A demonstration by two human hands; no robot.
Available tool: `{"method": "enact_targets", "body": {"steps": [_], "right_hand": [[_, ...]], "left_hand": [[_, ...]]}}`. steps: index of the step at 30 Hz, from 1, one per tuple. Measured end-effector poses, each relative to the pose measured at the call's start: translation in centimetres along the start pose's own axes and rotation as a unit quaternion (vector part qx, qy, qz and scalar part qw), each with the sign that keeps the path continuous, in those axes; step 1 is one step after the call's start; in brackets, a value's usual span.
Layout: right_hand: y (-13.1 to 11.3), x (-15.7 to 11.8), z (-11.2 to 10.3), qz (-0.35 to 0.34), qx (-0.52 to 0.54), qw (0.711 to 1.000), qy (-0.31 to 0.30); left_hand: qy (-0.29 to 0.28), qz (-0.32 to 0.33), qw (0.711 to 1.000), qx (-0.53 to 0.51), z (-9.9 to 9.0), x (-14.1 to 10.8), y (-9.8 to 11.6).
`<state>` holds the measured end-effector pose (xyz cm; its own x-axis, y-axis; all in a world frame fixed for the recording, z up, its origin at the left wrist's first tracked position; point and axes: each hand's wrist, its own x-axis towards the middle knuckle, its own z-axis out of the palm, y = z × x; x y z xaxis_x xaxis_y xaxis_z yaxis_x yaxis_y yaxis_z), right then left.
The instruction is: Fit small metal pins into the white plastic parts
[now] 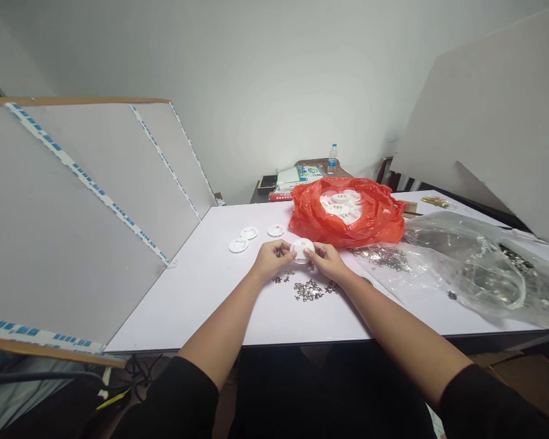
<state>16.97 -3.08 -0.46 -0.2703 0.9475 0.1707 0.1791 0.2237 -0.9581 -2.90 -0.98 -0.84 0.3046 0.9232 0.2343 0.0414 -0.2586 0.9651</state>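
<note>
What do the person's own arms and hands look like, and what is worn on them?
The left hand and the right hand are bare, with no glove, watch or bracelet visible. The left sleeve and the right sleeve are black and look plain, without visible markings. Both end near the elbow, so the forearms are uncovered.

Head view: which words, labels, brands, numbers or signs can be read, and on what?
None can be read.
Bottle: label too small.
Green-and-blue packet: print blurred.
Red item: pale characters, too small.
Strips: blue marks, unreadable.
White disc: marks too faint.
</note>
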Motion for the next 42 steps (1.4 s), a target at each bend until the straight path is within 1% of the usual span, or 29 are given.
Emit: {"method": "enact_targets", "body": {"steps": [3, 7, 10, 14, 17, 19, 20, 22, 24, 27, 30, 32, 36, 40, 42], "right_hand": [[0.2, 0.0, 0.1, 0.009, -0.018, 1.000, 0.022], [0.2, -0.1, 0.2, 0.013, -0.053, 0.998, 0.037], [0.2, -0.1, 0.2, 0.011, -0.076, 0.996, 0.035], [0.2, 0.0, -0.1, -0.008, -0.110, 0.994, 0.028], [0.0, 0.0, -0.4, -0.020, -0.132, 0.991, 0.031], [-0.1, 0.0, -0.4, -0.028, -0.151, 0.987, 0.045], [-0.1, 0.0, -0.5, -0.031, -0.159, 0.985, 0.052], [0.0, 0.0, -0.5, -0.031, -0.163, 0.984, 0.058], [0.0, 0.0, -0.5, -0.026, -0.155, 0.986, 0.058], [0.0, 0.1, -0.5, -0.024, -0.144, 0.987, 0.069], [-0.3, 0.2, -0.6, -0.017, -0.129, 0.989, 0.072], [-0.5, 0.2, -0.5, -0.006, -0.117, 0.990, 0.074], [-0.9, 0.1, -0.5, 0.015, -0.105, 0.991, 0.086], [-1.0, 0.0, -0.6, 0.027, -0.110, 0.989, 0.097], [-0.8, 0.1, -0.7, 0.029, -0.114, 0.988, 0.100]], "left_hand": [[0.008, -0.003, 0.999, 0.052, 0.2, 0.0, 0.3], [0.012, 0.009, 0.992, 0.127, 0.1, 0.0, 0.2], [0.008, 0.016, 0.987, 0.158, -0.1, 0.0, 0.0], [-0.001, 0.015, 0.982, 0.189, -0.3, -0.1, 0.3], [0.024, 0.020, 0.975, 0.220, -0.6, 0.1, 0.6], [0.061, 0.022, 0.959, 0.277, -1.0, 0.3, 0.7], [0.081, 0.012, 0.944, 0.320, -1.3, 0.3, 0.7], [0.110, -0.032, 0.907, 0.406, -1.9, 0.4, 0.5], [0.113, -0.077, 0.877, 0.461, -2.3, 0.5, 0.3], [0.092, -0.099, 0.860, 0.492, -2.6, 0.4, 0.2], [0.067, -0.101, 0.858, 0.500, -2.4, 0.4, 0.3], [0.045, -0.096, 0.861, 0.498, -2.3, 0.4, 0.4], [0.000, -0.072, 0.877, 0.474, -2.4, 0.4, 0.6], [-0.020, -0.056, 0.891, 0.449, -2.8, 0.5, 0.7], [-0.030, -0.058, 0.895, 0.442, -3.0, 0.5, 0.6]]}}
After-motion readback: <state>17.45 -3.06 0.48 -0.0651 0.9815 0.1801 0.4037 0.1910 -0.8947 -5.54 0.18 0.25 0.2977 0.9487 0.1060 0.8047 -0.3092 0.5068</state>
